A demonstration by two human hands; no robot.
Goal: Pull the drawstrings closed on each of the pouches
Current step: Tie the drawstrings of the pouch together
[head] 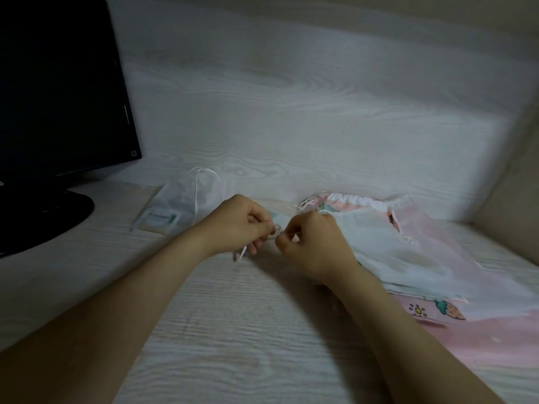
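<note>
Left hand (248, 225): fingers curled, pinching the white drawstring (242, 253); cord ends hang below the fist.
Right hand (312, 246): also curled, pinching at the mouth of the current pouch (276, 220), mostly hidden between the 2 hands.
Judgement: opposed grips let the cord pull against held fabric.
Pouch pile (408, 258) lies just right, within reach. 1 sheer pouch (186, 199) sits apart near the monitor (58, 112), probably finished; its green label is unreadable.

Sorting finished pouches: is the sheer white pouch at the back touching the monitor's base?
Apart. The head view shows bare table between the sheer white pouch and the monitor's base.
</note>
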